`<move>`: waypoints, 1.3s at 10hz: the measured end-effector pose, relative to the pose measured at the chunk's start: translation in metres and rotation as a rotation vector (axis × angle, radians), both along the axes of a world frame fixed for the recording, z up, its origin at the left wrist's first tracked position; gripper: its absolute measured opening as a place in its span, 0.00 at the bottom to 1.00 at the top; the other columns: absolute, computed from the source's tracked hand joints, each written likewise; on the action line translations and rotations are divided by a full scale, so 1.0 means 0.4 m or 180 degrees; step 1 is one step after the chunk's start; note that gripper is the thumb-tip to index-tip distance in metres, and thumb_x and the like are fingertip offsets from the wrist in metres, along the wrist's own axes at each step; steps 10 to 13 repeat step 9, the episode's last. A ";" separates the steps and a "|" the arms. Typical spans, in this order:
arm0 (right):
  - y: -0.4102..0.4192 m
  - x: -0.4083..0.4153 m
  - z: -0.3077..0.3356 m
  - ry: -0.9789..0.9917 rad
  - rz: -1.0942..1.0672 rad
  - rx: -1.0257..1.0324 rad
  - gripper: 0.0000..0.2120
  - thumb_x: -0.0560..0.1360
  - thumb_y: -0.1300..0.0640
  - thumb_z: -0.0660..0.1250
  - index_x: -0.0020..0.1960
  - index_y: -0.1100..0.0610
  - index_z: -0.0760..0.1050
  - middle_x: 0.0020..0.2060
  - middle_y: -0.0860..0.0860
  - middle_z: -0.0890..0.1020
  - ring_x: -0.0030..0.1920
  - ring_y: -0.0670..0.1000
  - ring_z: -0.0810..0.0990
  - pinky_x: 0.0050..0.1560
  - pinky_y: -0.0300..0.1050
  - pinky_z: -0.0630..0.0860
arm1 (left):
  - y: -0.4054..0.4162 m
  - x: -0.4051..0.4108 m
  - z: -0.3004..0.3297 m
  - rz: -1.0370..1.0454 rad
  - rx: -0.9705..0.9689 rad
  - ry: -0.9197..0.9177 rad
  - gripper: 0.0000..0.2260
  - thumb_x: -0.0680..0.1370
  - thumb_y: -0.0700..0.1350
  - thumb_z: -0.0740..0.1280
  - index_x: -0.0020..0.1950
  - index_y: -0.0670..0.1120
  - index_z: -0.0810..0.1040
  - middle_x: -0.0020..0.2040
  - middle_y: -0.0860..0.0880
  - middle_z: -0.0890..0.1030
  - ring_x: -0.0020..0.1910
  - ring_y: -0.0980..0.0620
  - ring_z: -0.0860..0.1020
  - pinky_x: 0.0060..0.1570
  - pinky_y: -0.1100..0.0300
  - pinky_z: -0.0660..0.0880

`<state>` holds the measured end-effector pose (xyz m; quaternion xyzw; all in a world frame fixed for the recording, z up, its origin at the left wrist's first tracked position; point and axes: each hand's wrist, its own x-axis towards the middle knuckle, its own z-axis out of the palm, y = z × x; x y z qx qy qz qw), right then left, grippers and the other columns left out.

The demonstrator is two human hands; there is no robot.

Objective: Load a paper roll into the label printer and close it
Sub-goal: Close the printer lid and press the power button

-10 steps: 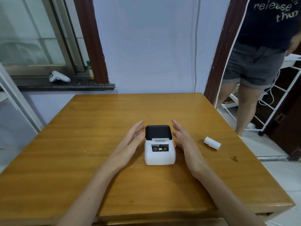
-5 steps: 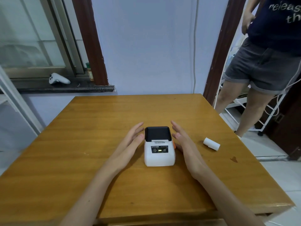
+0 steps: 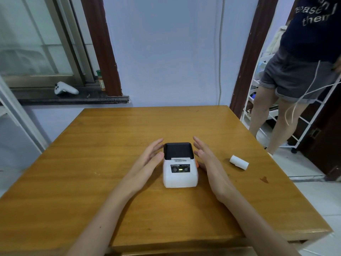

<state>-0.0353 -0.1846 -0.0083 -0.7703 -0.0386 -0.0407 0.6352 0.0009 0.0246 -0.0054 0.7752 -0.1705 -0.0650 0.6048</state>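
From my view, both forearms reach in from the near edge of the wooden bench (image 3: 92,182). My left hand (image 3: 147,161) sits just left of the label printer (image 3: 180,167), fingers (image 3: 154,146) spread wide and flat, thumb right beside the printer's upper left corner; I cannot tell if it touches. My right hand (image 3: 208,163) mirrors it on the other side, fingers loose and extended, holding nothing, its palm near the small orange tab on the printer's right flank. The printer stands upright in the middle of the bench, white body, black lid down, a green light lit on its front panel. The paper roll (image 3: 239,162) lies on its side on the bench well to the right of the printer, apart from both hands. Farther off, a white controller (image 3: 65,88) rests on the dark window ledge (image 3: 73,99) at left, and a person in shorts (image 3: 295,76) stands in the doorway at right.
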 end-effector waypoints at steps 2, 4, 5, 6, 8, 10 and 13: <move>-0.002 -0.001 -0.003 -0.0020 -0.0030 -0.0046 0.28 0.74 0.35 0.52 0.74 0.36 0.61 0.66 0.30 0.69 0.72 0.38 0.65 0.75 0.52 0.62 | 0.000 0.000 -0.003 0.0119 0.0057 0.0032 0.19 0.83 0.52 0.57 0.74 0.60 0.65 0.71 0.63 0.71 0.67 0.67 0.71 0.62 0.69 0.66; -0.003 0.004 -0.004 0.0008 -0.0069 -0.0012 0.30 0.72 0.31 0.53 0.73 0.34 0.61 0.74 0.38 0.67 0.74 0.41 0.64 0.75 0.56 0.61 | -0.008 0.007 -0.005 0.0311 0.0161 0.0017 0.16 0.85 0.51 0.54 0.73 0.59 0.68 0.64 0.65 0.76 0.65 0.65 0.74 0.63 0.70 0.67; -0.003 0.004 -0.007 0.0002 -0.0082 -0.0005 0.30 0.72 0.31 0.53 0.74 0.35 0.62 0.74 0.38 0.67 0.74 0.40 0.64 0.75 0.55 0.62 | -0.006 0.009 -0.008 0.0326 0.0206 -0.0007 0.16 0.85 0.51 0.54 0.73 0.59 0.67 0.66 0.62 0.76 0.65 0.63 0.74 0.65 0.66 0.67; -0.003 0.003 -0.006 -0.0010 -0.0073 0.0008 0.30 0.72 0.31 0.53 0.74 0.35 0.62 0.74 0.39 0.67 0.73 0.41 0.65 0.75 0.54 0.62 | -0.006 0.010 -0.009 0.0290 0.0271 -0.0043 0.17 0.84 0.49 0.56 0.73 0.59 0.67 0.66 0.62 0.75 0.65 0.65 0.73 0.63 0.67 0.68; -0.002 0.002 -0.004 0.0055 -0.0034 0.0075 0.30 0.72 0.33 0.55 0.73 0.35 0.63 0.71 0.39 0.71 0.71 0.40 0.68 0.73 0.49 0.65 | -0.005 0.020 -0.021 0.0379 0.0277 -0.0074 0.19 0.84 0.46 0.58 0.74 0.60 0.63 0.66 0.60 0.75 0.64 0.63 0.75 0.60 0.67 0.69; -0.005 0.004 -0.006 0.0039 -0.0069 0.0065 0.29 0.72 0.33 0.55 0.72 0.34 0.63 0.70 0.38 0.72 0.70 0.40 0.69 0.72 0.48 0.66 | -0.005 0.023 -0.024 0.0387 0.0269 -0.0122 0.19 0.84 0.43 0.58 0.73 0.59 0.64 0.66 0.58 0.76 0.63 0.61 0.76 0.64 0.61 0.70; -0.005 0.004 -0.006 0.0039 -0.0069 0.0065 0.29 0.72 0.33 0.55 0.72 0.34 0.63 0.70 0.38 0.72 0.70 0.40 0.69 0.72 0.48 0.66 | -0.005 0.023 -0.024 0.0387 0.0269 -0.0122 0.19 0.84 0.43 0.58 0.73 0.59 0.64 0.66 0.58 0.76 0.63 0.61 0.76 0.64 0.61 0.70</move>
